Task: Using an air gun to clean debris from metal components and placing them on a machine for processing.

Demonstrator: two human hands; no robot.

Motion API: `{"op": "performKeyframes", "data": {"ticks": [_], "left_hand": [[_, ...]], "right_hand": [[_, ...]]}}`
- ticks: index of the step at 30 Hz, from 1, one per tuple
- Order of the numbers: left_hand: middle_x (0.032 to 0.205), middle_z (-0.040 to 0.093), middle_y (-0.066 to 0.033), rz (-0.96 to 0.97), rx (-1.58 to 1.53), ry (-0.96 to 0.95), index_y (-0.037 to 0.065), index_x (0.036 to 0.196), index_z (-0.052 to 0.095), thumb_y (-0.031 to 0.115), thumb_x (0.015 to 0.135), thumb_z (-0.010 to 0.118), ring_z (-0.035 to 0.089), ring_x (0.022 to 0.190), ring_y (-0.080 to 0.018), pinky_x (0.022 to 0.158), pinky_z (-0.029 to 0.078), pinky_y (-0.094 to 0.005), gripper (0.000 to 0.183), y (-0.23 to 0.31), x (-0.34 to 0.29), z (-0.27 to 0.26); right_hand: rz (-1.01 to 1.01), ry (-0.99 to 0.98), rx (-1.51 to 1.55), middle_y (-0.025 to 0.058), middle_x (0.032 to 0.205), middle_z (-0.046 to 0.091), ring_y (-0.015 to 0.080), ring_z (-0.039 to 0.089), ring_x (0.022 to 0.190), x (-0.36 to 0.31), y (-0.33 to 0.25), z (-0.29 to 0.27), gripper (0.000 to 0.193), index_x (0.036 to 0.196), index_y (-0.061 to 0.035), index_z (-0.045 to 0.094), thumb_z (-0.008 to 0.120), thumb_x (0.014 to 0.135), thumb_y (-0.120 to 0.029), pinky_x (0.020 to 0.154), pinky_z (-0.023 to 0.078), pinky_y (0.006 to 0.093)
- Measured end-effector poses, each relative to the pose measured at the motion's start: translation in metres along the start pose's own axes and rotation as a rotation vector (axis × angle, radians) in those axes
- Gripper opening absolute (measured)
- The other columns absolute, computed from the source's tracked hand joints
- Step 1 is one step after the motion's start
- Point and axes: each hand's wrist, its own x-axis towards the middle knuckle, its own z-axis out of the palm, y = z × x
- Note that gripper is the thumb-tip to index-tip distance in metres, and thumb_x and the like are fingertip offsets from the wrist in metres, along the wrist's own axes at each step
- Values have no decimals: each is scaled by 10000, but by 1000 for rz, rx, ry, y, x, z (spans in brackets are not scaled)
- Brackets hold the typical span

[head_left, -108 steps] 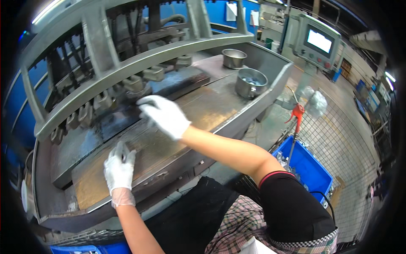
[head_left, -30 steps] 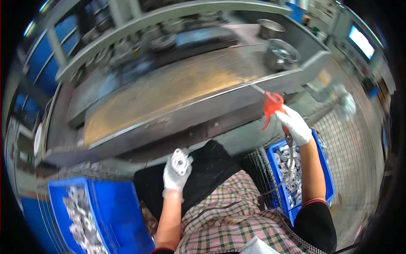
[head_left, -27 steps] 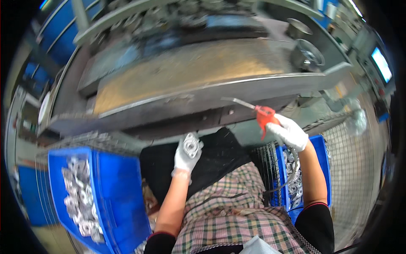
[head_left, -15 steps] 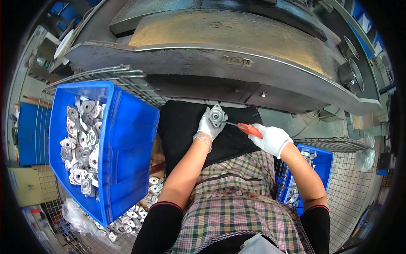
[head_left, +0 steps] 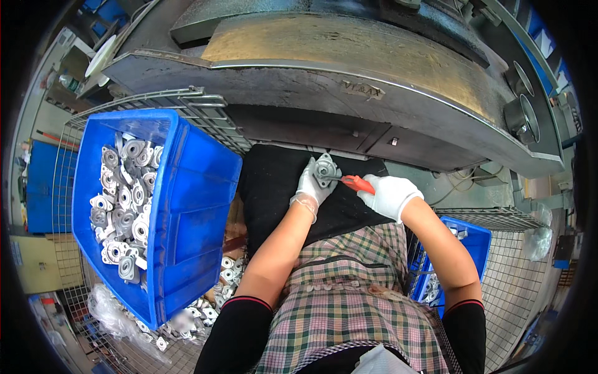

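The white-gloved left hand (head_left: 314, 184) is holding in a curled grip, its wrist (head_left: 304, 202) lining up with the left forearm (head_left: 277, 246), which is slanting up and rightward. The white-gloved right hand (head_left: 390, 197) is clenching nearby, the right forearm (head_left: 442, 249) angling up and leftward.

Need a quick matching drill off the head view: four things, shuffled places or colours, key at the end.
Things:
1. air blow gun
2. flanged metal casting nearest the blow gun
3. larger plastic bin
4. round metal pots

Places or colours:
A. blue, left of both forearms
B. at the right end of the machine bench
C. red, in the right hand
D. in the left hand

Pairs: 1-C, 2-D, 3-A, 4-B
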Motion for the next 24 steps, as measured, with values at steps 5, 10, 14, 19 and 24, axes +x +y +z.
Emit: {"op": "performKeyframes", "data": {"ticks": [5, 10, 14, 19, 24], "left_hand": [[1145, 622, -128, 4, -29, -44, 110, 1200, 591, 472, 983, 439, 593, 1062, -326, 939, 491, -487, 449, 0, 6, -4], [1137, 623, -142, 22, 21, -21, 102, 1199, 587, 476, 988, 424, 596, 1057, -336, 951, 488, -491, 460, 0, 4, -4], [1093, 635, -126, 5, 9, -47, 116, 1188, 600, 497, 983, 424, 606, 1018, -325, 939, 492, -489, 466, 2, 6, -8], [1047, 648, -101, -1, 20, -39, 135, 1176, 615, 518, 975, 430, 615, 979, -302, 904, 503, -475, 470, 2, 8, -8], [1032, 640, -152, -13, -27, -103, 84, 1146, 588, 517, 998, 355, 626, 933, -332, 831, 535, -463, 514, 3, 13, -11]], "right_hand": [[-2, -16, -9, 169, 920, 692, 371, 670, 858, 2, -5, -1, 376, 1107, -92, 588, 527, 904, -402, 769, 526, 460], [6, -31, 0, 169, 924, 694, 368, 670, 864, 2, -10, -4, 375, 1102, -89, 592, 525, 903, -400, 775, 525, 457], [-4, -32, -7, 170, 922, 693, 369, 670, 865, 3, -10, -3, 376, 1099, -88, 595, 526, 900, -400, 777, 523, 458], [5, -27, -15, 172, 924, 693, 371, 668, 868, -4, -2, -6, 374, 1097, -89, 599, 530, 897, -398, 779, 522, 464], [28, -21, -21, 174, 928, 693, 373, 667, 871, -6, 6, -4, 380, 1096, -88, 601, 531, 896, -404, 781, 521, 466]]}}
